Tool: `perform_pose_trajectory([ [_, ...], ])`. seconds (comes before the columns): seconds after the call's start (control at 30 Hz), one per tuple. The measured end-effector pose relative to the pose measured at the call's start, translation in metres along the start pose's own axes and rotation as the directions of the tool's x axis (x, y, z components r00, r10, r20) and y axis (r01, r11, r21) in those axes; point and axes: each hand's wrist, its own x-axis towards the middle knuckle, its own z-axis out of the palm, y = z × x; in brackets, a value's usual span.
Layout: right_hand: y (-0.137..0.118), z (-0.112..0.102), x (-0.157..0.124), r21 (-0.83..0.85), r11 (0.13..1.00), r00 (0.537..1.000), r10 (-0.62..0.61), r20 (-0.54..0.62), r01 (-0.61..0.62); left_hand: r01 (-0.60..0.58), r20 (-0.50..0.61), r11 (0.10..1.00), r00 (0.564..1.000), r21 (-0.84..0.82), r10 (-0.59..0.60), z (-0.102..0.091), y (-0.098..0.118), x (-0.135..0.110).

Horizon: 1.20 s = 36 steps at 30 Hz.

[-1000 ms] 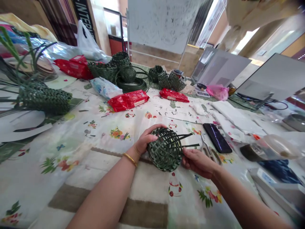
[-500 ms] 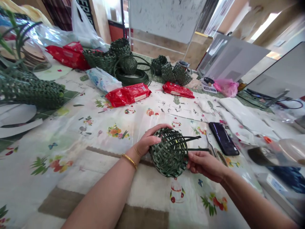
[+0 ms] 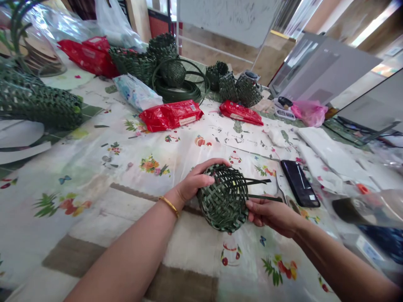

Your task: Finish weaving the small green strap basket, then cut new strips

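Note:
A small round basket (image 3: 223, 201) woven from dark green strips is held above the floral tablecloth, its hollow side facing me. My left hand (image 3: 200, 178) is closed round its upper left rim, thumb inside and fingers behind. At the lower right rim, my right hand (image 3: 267, 214) pinches the weave between thumb and fingers; the exact strip in the pinch is hard to make out. Loose strip ends (image 3: 260, 181) stick out to the right of the basket, above my right hand. Tweezers or a slim metal tool (image 3: 279, 186) lie just beyond that hand.
A black phone (image 3: 300, 183) lies to the right. Red packets (image 3: 171, 115), a coil of green strip (image 3: 179, 94) and several woven pieces (image 3: 132, 65) stand at the back. A larger woven piece (image 3: 40, 100) is at the left. A clear plastic container (image 3: 371, 207) sits at the right.
The camera view has shifted slightly, so the background sits a little differently. Both hands keep their hold on the basket, which has barely moved.

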Motion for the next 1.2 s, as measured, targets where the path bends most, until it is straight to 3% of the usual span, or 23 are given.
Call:
perform_pose_trajectory([
  [0.1,-0.010,0.002,0.002,-0.021,0.999,0.999,0.033,-0.011,-0.033,0.008,-0.012,1.000,1.000,-0.007,-0.008,-0.001,-0.001,0.000],
  [0.2,-0.019,0.007,0.000,-0.151,0.988,0.998,0.031,-0.060,-0.039,0.011,0.000,1.000,1.000,0.000,-0.011,-0.001,0.002,0.001],
  [0.33,-0.019,0.017,-0.004,-0.316,0.949,0.977,-0.046,-0.208,-0.022,0.029,0.018,0.999,0.999,-0.030,-0.029,-0.001,0.006,0.001],
  [0.47,-0.004,0.022,-0.005,-0.194,0.965,0.948,-0.218,-0.232,0.174,0.021,-0.043,0.996,0.999,-0.089,-0.025,-0.004,0.007,0.003],
  [0.6,0.009,0.023,-0.004,-0.018,0.918,0.875,-0.384,-0.294,0.397,-0.022,-0.162,0.998,0.987,-0.057,0.013,-0.005,0.004,0.004],
  [0.73,0.006,0.031,0.000,0.006,0.862,0.787,-0.461,-0.411,0.508,-0.053,-0.240,0.985,0.966,0.162,0.092,-0.001,0.000,0.004],
  [0.87,-0.004,0.033,0.005,-0.005,0.796,0.709,-0.542,-0.451,0.605,0.061,-0.271,0.962,0.962,0.267,0.014,0.006,0.000,0.005],
  [1.07,-0.006,0.016,0.010,0.070,0.763,0.712,-0.562,-0.421,0.643,0.121,-0.319,0.918,0.948,0.378,0.007,0.010,0.000,0.007],
  [1.2,-0.002,0.007,0.007,0.117,0.740,0.703,-0.561,-0.436,0.663,0.187,-0.279,0.910,0.957,0.369,-0.083,0.013,-0.002,0.006],
])
